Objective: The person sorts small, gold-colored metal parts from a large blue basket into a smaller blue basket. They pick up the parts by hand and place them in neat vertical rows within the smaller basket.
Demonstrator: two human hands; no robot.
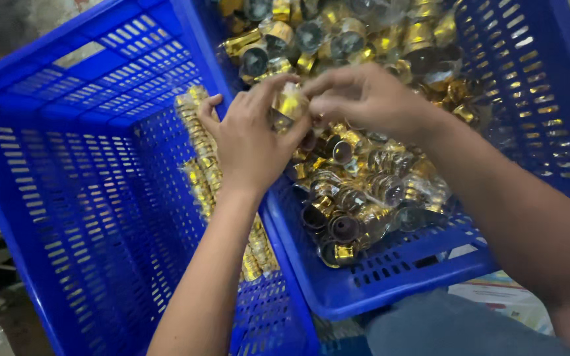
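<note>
Between two blue crates (67,198), both hands' fingers (278,89) pinch one gold cap (290,102) above heaped caps (364,184).

Shiny gold caps (357,184) fill a blue slotted crate (390,277); neighbouring crate (67,198) equally blue.

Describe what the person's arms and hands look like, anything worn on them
Both forearms are bare as far as the picture shows, with no sleeve in view. The left hand and the right hand wear no gloves. No ring, watch or bracelet shows on the fingers or wrists. The nails look short and unpainted.
</note>
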